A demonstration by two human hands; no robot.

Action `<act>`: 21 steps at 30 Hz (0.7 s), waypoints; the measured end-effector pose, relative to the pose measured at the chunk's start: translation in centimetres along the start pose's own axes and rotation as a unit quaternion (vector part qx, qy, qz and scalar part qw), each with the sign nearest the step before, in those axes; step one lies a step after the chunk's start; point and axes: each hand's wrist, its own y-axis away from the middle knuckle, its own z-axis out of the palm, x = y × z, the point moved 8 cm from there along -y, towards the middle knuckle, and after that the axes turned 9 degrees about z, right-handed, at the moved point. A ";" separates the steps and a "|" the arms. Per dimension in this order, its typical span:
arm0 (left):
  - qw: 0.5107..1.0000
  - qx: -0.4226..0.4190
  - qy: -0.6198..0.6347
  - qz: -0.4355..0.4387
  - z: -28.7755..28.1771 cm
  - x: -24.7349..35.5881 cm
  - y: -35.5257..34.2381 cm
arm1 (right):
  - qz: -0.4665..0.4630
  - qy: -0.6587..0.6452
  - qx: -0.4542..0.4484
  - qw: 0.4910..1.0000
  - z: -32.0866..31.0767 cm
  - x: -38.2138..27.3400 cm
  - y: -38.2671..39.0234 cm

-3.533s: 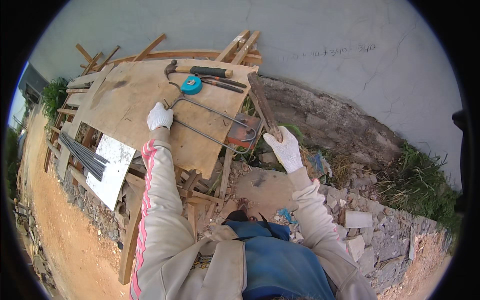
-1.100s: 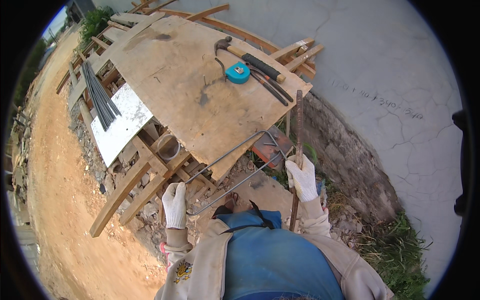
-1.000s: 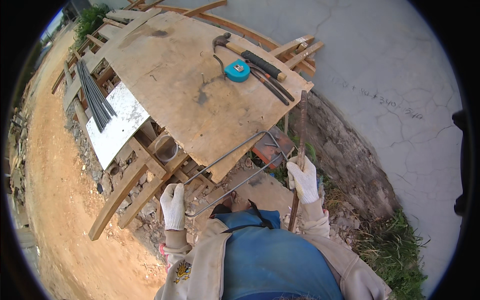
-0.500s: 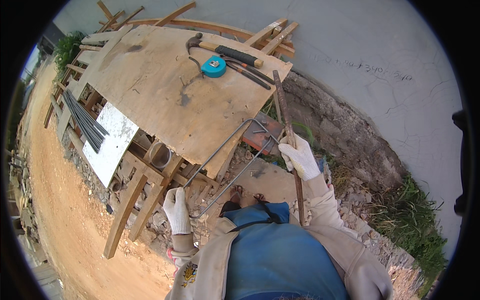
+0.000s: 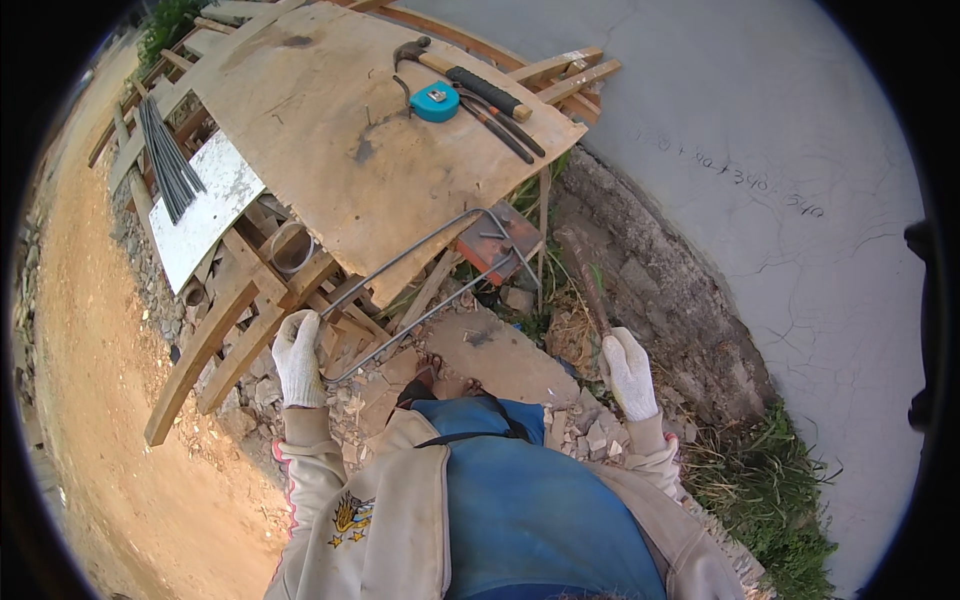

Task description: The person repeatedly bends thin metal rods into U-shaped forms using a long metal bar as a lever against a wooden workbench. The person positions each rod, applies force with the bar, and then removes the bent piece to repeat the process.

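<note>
A bent steel rod frame, long and rectangular, spans from my left hand to a reddish block with short metal pegs at the plywood's near corner. My left hand, in a white knit glove, is closed on the frame's near end. Its far end rests around the pegs. At the right, my right hand, gloved alike, grips the lower part of a rusty metal bar. That bar slants up and away beside the wall base, apart from the frame.
On the plywood sheet lie a claw hammer, a teal tape measure and pincers. Several straight rods lie on a white board at left. Timber legs, rubble and a grey wall surround me.
My right hand has moved down and to the right with the rusty bar, away from the frame's far end. My left hand keeps hold of the frame. The whole view has shifted.
</note>
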 end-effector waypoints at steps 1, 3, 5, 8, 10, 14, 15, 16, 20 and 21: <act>1.000 0.003 0.008 0.009 0.0 -0.1 0.1 | -0.032 0.043 0.006 0.999 -0.6 -0.2 0.0; 1.000 0.004 -0.005 0.009 -0.2 0.0 0.1 | -0.065 0.106 -0.002 0.992 -1.4 -0.7 -0.5; 1.000 0.005 0.007 -0.002 -0.1 0.0 0.2 | -0.103 0.160 -0.024 0.981 -2.5 -1.8 -1.3; 1.000 0.008 0.011 0.006 0.1 0.3 0.3 | -0.140 0.210 -0.044 0.967 -3.2 -3.4 -3.3; 1.000 0.015 0.008 -0.002 0.1 0.4 0.3 | -0.156 0.249 -0.066 0.954 -3.5 -4.4 -5.0; 1.000 0.019 0.009 0.010 0.3 0.8 0.5 | -0.172 0.310 -0.103 0.929 -3.7 -5.9 -7.9; 0.999 0.012 0.029 0.019 0.6 0.9 0.6 | -0.178 0.318 -0.110 0.925 -3.8 -6.3 -8.3; 0.999 0.021 0.024 0.005 0.4 0.8 0.7 | -0.181 0.325 -0.116 0.921 -3.9 -6.5 -8.7; 0.999 0.021 0.023 -0.012 0.4 0.9 0.8 | -0.225 0.360 -0.108 0.899 -4.2 -8.0 -9.7; 0.999 0.023 0.019 -0.013 0.4 1.1 0.8 | -0.219 0.374 -0.103 0.895 -4.3 -8.2 -10.1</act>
